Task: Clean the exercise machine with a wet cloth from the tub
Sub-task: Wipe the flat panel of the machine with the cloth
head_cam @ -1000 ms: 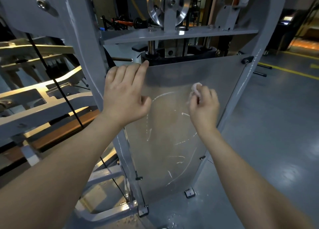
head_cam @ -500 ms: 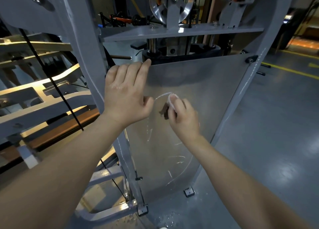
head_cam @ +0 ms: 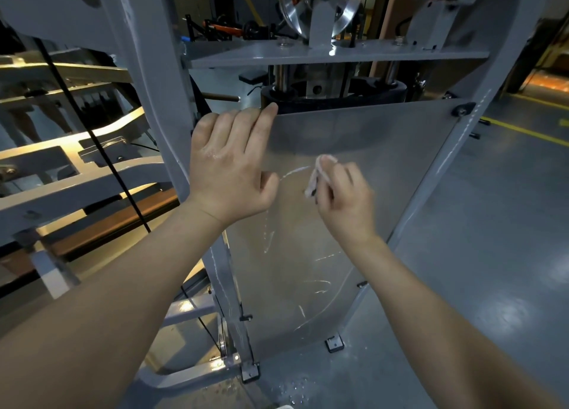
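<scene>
A grey exercise machine fills the view, with a translucent shield panel (head_cam: 385,162) bolted across its weight stack. Wet streaks shine on the panel's lower half. My left hand (head_cam: 229,168) lies flat and open against the panel's upper left corner, fingertips at its top edge. My right hand (head_cam: 343,197) is shut on a small pale wet cloth (head_cam: 318,174) and presses it on the middle of the panel. The tub is hidden; only a white sliver shows at the bottom edge.
A grey upright post (head_cam: 160,106) runs down the left of the panel, with a black cable (head_cam: 101,150) beside it. A pulley wheel (head_cam: 320,5) sits above a grey shelf plate. Water drops (head_cam: 295,388) lie on the grey floor; yellow floor lines (head_cam: 523,131) run at right.
My right hand swept the cloth left across the panel, then back a little right and up. My left hand has stayed pressed on the panel's corner.
</scene>
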A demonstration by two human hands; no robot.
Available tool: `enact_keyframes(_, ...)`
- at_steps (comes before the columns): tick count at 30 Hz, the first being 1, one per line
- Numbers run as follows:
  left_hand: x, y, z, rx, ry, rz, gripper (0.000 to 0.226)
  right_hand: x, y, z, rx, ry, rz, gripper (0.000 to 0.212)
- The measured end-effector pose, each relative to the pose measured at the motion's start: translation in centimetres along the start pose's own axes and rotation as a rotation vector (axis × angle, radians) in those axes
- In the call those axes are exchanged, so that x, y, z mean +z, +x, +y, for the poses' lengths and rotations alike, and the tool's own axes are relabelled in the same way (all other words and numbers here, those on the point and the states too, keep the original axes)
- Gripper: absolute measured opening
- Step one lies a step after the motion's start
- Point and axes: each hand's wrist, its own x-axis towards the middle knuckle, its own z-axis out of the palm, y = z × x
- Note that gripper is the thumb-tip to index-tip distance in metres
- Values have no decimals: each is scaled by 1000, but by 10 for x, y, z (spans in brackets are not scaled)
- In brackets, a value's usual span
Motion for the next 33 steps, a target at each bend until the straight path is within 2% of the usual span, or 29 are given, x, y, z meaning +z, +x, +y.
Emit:
enact_keyframes(2,0,0,0,-5,-6,3,74,1,4,-4,112,64,52,25)
enact_keyframes(3,0,0,1,-5,-8,3,74,3,-2,-8,109,66,37,25)
enact_keyframes(7,0,0,0,-6,-4,2,74,2,-24,-9,-78,-41,-157,27)
enact_keyframes(9,0,0,1,-9,-8,8,73,-6,-9,-2,-66,-48,-87,26)
enact_keyframes(12,0,0,2,-10,-5,6,73,-9,9,-1,71,27,75,24)
enact_keyframes(14,0,0,2,-9,-5,2,73,1,-4,-8,61,19,6,24)
enact_keyframes(17,-1,-1,1,-7,0,-3,73,4,-25,-11,-92,-72,-205,28)
enact_keyframes(18,-1,-1,1,-6,-3,-2,72,0,-20,-8,-128,-84,-229,27)
enact_keyframes(20,-1,0,1,-8,-8,1,70,-8,-3,-6,-140,-77,-164,27)
enact_keyframes(23,0,0,2,-13,-9,3,68,-10,13,-9,-32,-14,-52,33)
enact_keyframes(25,-1,0,2,-13,-9,6,68,-4,1,-14,-24,-12,-69,30)
enact_keyframes(29,-1,1,2,-8,1,11,72,-8,-11,-10,-179,-86,-245,30)
enact_keyframes(31,-1,1,2,-9,7,8,73,-16,5,-9,-208,-85,-191,27)
enact_keyframes(33,-1,1,2,-12,11,-2,72,-19,19,-13,-135,-33,-82,27)
